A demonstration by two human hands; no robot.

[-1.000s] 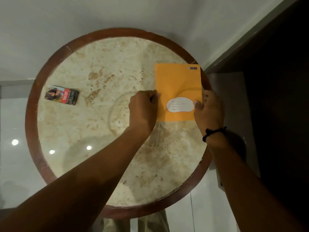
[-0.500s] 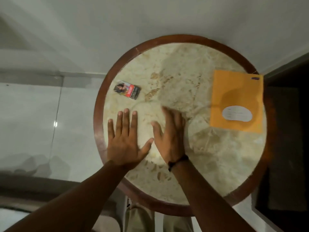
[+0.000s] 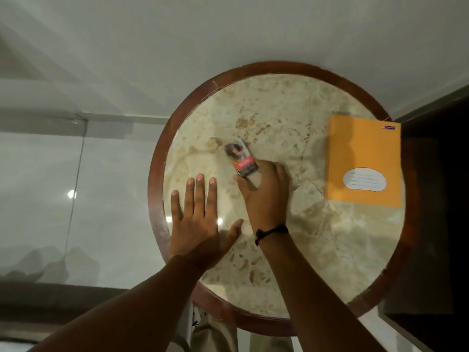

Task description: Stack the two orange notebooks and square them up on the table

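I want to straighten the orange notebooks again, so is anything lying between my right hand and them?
Nothing visible. Bare table lies between the right hand and the orange notebooks. That hand touches a small printed pack on its far side.

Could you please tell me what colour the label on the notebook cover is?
White, on the orange notebook cover, near its lower edge; the head view shows it.

Left hand point(image 3: 196, 224) flat, fingers spread; right hand point(image 3: 266, 196) curled, gripping.
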